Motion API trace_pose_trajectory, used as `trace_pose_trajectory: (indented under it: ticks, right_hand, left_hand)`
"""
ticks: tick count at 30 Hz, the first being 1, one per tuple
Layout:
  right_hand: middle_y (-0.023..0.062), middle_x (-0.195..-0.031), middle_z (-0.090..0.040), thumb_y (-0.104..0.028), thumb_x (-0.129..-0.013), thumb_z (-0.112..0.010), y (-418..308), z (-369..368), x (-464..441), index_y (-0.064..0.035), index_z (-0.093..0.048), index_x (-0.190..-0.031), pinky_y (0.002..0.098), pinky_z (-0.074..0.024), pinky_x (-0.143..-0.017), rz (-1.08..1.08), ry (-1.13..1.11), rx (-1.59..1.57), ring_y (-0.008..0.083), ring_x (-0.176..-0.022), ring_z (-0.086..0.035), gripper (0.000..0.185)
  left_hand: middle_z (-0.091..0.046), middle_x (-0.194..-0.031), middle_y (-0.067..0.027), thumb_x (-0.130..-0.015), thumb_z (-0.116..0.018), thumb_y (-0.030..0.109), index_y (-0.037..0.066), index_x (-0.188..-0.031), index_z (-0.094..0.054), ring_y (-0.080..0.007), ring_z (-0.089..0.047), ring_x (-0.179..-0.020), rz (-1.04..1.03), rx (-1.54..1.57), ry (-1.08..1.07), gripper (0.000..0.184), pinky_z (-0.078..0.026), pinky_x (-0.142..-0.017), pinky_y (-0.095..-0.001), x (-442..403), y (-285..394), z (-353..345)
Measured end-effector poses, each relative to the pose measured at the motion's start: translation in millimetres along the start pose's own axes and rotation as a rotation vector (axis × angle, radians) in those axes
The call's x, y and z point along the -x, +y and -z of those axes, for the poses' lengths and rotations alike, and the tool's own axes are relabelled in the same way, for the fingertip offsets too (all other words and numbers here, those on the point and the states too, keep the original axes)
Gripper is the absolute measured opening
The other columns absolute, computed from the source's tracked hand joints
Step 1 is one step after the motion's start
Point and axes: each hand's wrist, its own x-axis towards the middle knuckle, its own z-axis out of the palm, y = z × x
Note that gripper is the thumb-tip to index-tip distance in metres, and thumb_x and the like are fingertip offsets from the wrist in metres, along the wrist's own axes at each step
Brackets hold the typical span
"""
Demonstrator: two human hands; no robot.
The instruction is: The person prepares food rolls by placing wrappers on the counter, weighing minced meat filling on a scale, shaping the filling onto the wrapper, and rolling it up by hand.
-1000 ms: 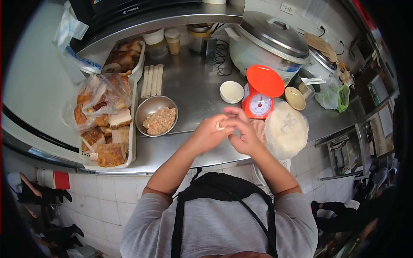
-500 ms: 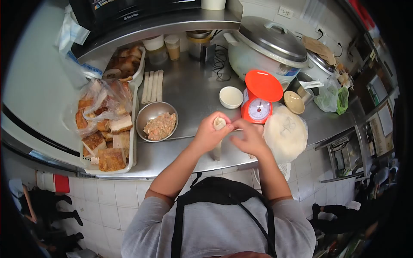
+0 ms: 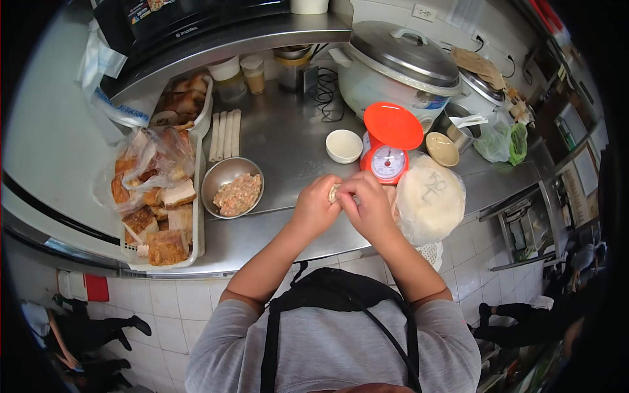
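Note:
Over the counter's front edge, my left hand is closed around a pale uncooked spring roll, only its end showing between my hands. My right hand touches the left one, its thumb and fingers pinched at that same end. To the left stands a steel bowl with ground meat filling. Behind it, several finished rolls lie side by side. A small white bowl sits just beyond my hands. Round wrappers in a plastic bag lie right of my right hand.
A red kitchen scale stands behind my right hand, with a large lidded cooker beyond it. White trays of roasted meat chunks fill the left side. A tan bowl is at right. Other people stand at both sides.
My right hand, earlier with its fingers apart beside the roll, has come in and closed on the roll's end. The roll's lower part is now hidden. The view has shifted slightly.

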Motion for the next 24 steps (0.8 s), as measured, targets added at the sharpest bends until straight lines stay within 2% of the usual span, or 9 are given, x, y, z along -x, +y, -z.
trace_pose_trajectory:
  ticks: [3, 9, 12, 15, 17, 18, 20, 21, 24]
  right_hand:
    - [0.0064, -0.079, -0.052, -0.008, -0.066, -0.067, 3, 5, -1, -0.0084, -0.059, -0.081, 0.0324, -0.0396, -0.062, 0.247, 0.011, 0.235, 0.0215, -0.070, -0.051, 0.017]
    - [0.0059, -0.086, -0.050, -0.030, -0.060, -0.072, 4, 22, -3, -0.0130, -0.061, -0.080, 0.0343, -0.0384, -0.064, 0.220, -0.120, 0.265, 0.0244, -0.077, -0.050, 0.029]
    - [0.0088, -0.088, -0.050, -0.034, -0.057, -0.073, -2, 28, -9, -0.0122, -0.061, -0.080, 0.0344, -0.0384, -0.066, 0.236, -0.165, 0.228, 0.0262, -0.079, -0.049, 0.034]
    - [0.0125, -0.103, -0.048, -0.038, -0.059, -0.073, 5, 30, -11, -0.0123, -0.062, -0.087, 0.0359, -0.0399, -0.075, 0.266, -0.260, 0.237, 0.0271, -0.089, -0.049, 0.039]
    - [0.0136, -0.112, -0.044, -0.037, -0.063, -0.072, 26, 28, -12, -0.0100, -0.056, -0.101, 0.0382, -0.0401, -0.080, 0.195, -0.361, -0.084, 0.0276, -0.095, -0.049, 0.050]
    - [0.0142, -0.117, -0.042, -0.036, -0.064, -0.072, 38, 25, -10, -0.0088, -0.054, -0.108, 0.0393, -0.0402, -0.083, 0.158, -0.411, -0.242, 0.0279, -0.097, -0.049, 0.055]
    - [0.0136, -0.122, -0.038, -0.032, -0.068, -0.072, 57, 7, 7, -0.0067, -0.041, -0.120, 0.0388, -0.0408, -0.085, -0.143, -0.321, -0.730, 0.0252, -0.102, -0.047, 0.066]
    - [0.0133, -0.125, -0.036, -0.029, -0.069, -0.072, 67, 0, 15, -0.0056, -0.035, -0.126, 0.0385, -0.0411, -0.087, -0.301, -0.279, -0.965, 0.0238, -0.104, -0.047, 0.072]
    - [0.0115, -0.118, -0.043, -0.021, -0.072, -0.070, 80, -19, 37, -0.0029, -0.025, -0.129, 0.0348, -0.0434, -0.081, -0.340, -0.509, -1.050, 0.0181, -0.101, -0.048, 0.074]
  left_hand:
    - [-0.058, -0.080, -0.0175, -0.070, -0.060, 0.008, 0.001, -0.086, -0.053, -0.0362, -0.056, -0.074, 0.027, 0.021, 0.000, 0.019, -0.044, -0.062, -0.0403, 1, 0, -2]
    - [-0.057, -0.072, -0.0156, -0.070, -0.059, 0.008, 0.001, -0.083, -0.052, -0.0321, -0.056, -0.067, 0.134, 0.143, -0.037, 0.016, -0.044, -0.060, -0.0363, 2, 9, -6]
    - [-0.056, -0.070, -0.0142, -0.070, -0.058, 0.008, 0.002, -0.082, -0.052, -0.0289, -0.056, -0.064, 0.125, 0.167, -0.012, 0.015, -0.044, -0.059, -0.0338, 1, 10, -12]
    - [-0.056, -0.068, -0.0118, -0.071, -0.058, 0.007, 0.002, -0.083, -0.052, -0.0234, -0.056, -0.063, 0.110, 0.183, 0.039, 0.014, -0.044, -0.058, -0.0319, 4, 5, -20]
    - [-0.057, -0.067, -0.0090, -0.074, -0.058, 0.008, 0.003, -0.083, -0.053, -0.0180, -0.057, -0.063, 0.152, 0.240, 0.075, 0.011, -0.044, -0.056, -0.0300, 1, 3, -22]
    - [-0.057, -0.067, -0.0077, -0.076, -0.057, 0.008, 0.003, -0.083, -0.053, -0.0157, -0.056, -0.064, 0.247, 0.372, 0.078, 0.010, -0.044, -0.056, -0.0286, -1, 1, -22]
    - [-0.057, -0.068, -0.0051, -0.080, -0.055, 0.010, 0.004, -0.083, -0.054, -0.0113, -0.055, -0.065, 0.423, 0.645, 0.098, 0.007, -0.044, -0.056, -0.0256, -9, -4, -19]
    - [-0.053, -0.068, -0.0056, -0.086, -0.053, 0.017, 0.004, -0.087, -0.052, -0.0138, -0.053, -0.061, 0.433, 0.822, 0.155, 0.014, -0.046, -0.056, -0.0272, -12, -5, -20]
    - [-0.052, -0.069, -0.0061, -0.090, -0.047, 0.033, 0.004, -0.089, -0.051, -0.0148, -0.052, -0.061, 0.333, 1.194, 0.185, 0.030, -0.045, -0.055, -0.0278, -15, -2, -18]
